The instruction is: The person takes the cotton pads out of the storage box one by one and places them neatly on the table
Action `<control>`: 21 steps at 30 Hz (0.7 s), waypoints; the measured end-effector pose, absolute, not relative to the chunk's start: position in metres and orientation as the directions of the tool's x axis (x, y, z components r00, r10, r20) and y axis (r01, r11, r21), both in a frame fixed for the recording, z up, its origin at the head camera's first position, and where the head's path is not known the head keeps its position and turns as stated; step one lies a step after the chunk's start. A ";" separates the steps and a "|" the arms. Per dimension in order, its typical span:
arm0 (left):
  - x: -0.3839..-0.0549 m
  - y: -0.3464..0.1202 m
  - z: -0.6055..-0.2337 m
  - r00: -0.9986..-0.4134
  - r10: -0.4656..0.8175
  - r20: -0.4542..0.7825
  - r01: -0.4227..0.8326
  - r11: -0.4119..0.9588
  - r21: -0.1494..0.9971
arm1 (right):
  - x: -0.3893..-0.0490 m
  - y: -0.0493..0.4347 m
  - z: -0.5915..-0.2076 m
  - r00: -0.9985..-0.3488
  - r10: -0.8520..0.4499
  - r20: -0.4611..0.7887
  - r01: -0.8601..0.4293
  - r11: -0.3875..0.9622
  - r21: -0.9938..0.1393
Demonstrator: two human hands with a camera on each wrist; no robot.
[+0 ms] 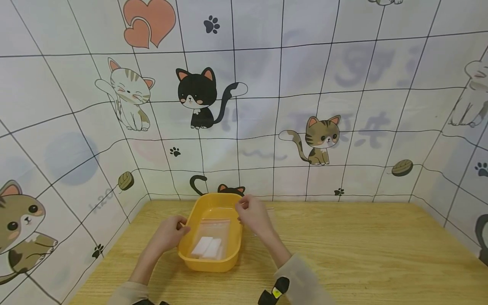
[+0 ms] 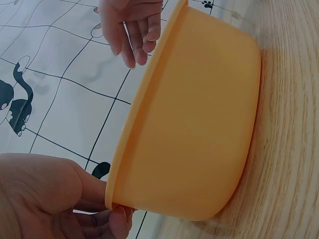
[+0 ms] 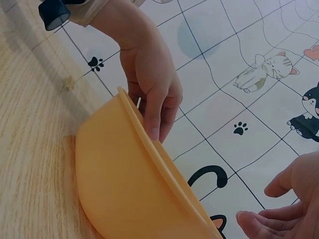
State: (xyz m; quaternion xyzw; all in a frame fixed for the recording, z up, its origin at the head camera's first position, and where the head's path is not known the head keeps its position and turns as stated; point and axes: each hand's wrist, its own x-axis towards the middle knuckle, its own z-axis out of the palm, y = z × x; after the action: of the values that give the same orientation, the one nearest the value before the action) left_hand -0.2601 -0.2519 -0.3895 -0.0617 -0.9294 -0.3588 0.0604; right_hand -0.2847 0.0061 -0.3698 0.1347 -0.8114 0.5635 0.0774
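Note:
A yellow plastic basin (image 1: 213,266) stands on the wooden table. In it lies a clear zip bag (image 1: 215,228) with a reddish strip along its top. White rectangular pieces (image 1: 202,246) show at the bag's lower end; whether they are inside it I cannot tell. My left hand (image 1: 171,233) grips the basin's left rim, thumb and fingers on either side of it, as the left wrist view (image 2: 45,199) also shows. Beside the right rim is my right hand (image 1: 253,214). In the right wrist view this right hand (image 3: 289,204) has loose, spread fingers, apart from the rim.
The light wooden table (image 1: 343,245) extends to the right of the basin. A wall covering (image 1: 259,106) with cartoon cats and grid lines encloses the back and both sides. Something transparent (image 1: 270,209) shows faintly behind my right hand.

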 end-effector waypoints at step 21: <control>-0.260 -0.251 -0.388 -0.987 0.071 0.147 0.151 0.742 0.653 | -0.277 -0.016 -0.385 -0.913 -0.304 0.272 -0.378 0.382 -0.843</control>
State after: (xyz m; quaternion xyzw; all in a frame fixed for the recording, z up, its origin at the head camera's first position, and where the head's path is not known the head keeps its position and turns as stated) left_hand -0.2600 -0.2513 -0.3882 -0.0595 -0.9316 -0.3542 0.0562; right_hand -0.2769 -0.0161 -0.3846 0.2055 -0.8304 0.5167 0.0356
